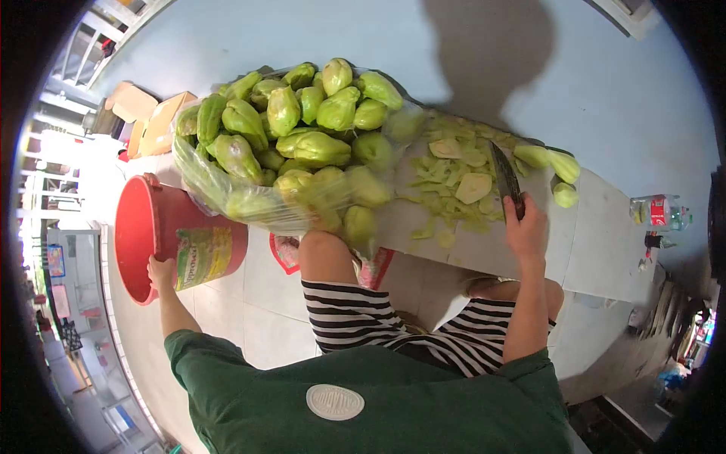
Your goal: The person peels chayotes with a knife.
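Note:
My left hand (161, 272) grips the rim of a red bucket (170, 212) with a printed label, which stands tilted at the left. In my right hand (525, 227) is a dark-bladed knife (505, 172), its tip pointing away from me over green peelings (450, 178). Two pale cut pieces (474, 188) lie among the peelings. A large heap of green chayotes (283, 112) fills an open clear plastic bag (249, 204) between the bucket and the peelings. Right of the knife lie several peeled light-green chayotes (564, 166).
A plastic bottle with a red label (659, 213) stands at the far right. Behind the bucket is an open cardboard box (159, 125). A red-edged item (374, 268) lies on the floor between my legs. A blue wall (340, 30) runs behind the work surface (605, 216).

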Demonstrator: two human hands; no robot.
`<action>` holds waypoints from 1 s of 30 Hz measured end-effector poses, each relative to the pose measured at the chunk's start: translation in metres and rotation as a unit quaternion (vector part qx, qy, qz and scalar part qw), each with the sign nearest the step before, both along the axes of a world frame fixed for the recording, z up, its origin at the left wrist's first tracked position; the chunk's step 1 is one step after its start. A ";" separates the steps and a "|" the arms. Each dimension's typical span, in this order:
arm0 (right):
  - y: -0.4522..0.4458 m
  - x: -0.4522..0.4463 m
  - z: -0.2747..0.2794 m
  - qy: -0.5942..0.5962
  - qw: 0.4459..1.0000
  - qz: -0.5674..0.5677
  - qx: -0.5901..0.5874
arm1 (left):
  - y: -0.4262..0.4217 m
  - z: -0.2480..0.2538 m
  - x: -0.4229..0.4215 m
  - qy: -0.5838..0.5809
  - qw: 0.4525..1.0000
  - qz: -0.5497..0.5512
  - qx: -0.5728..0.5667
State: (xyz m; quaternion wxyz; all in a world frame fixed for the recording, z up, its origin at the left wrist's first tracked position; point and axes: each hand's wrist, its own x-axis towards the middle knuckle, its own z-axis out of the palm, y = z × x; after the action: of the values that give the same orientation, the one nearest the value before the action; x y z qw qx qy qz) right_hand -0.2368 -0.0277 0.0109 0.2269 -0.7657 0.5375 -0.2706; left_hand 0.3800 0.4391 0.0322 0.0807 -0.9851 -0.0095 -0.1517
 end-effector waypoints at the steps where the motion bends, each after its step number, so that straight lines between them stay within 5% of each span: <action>1: 0.000 0.002 0.000 0.002 1.000 0.002 0.002 | 0.007 0.005 0.001 0.106 0.994 -0.006 -0.011; 7: 0.004 0.014 -0.008 0.040 0.998 0.002 0.039 | 0.041 -0.007 0.057 0.105 0.983 -0.145 0.027; 14: -0.006 0.012 -0.032 0.086 0.995 0.037 -0.015 | 0.018 -0.003 0.048 0.121 0.992 -0.044 -0.019; 17: -0.003 0.016 -0.023 0.077 0.996 0.032 -0.024 | 0.037 -0.020 0.067 0.113 0.989 -0.093 0.002; 30: -0.004 0.008 0.011 0.032 0.999 0.019 0.031 | 0.022 -0.015 -0.048 0.095 0.975 -0.197 -0.051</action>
State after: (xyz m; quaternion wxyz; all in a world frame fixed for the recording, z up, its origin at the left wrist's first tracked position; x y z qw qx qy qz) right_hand -0.2286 -0.0313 0.0216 0.2386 -0.7763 0.5383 -0.2250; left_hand 0.3323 0.4609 0.0168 -0.0002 -0.9803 0.1847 -0.0698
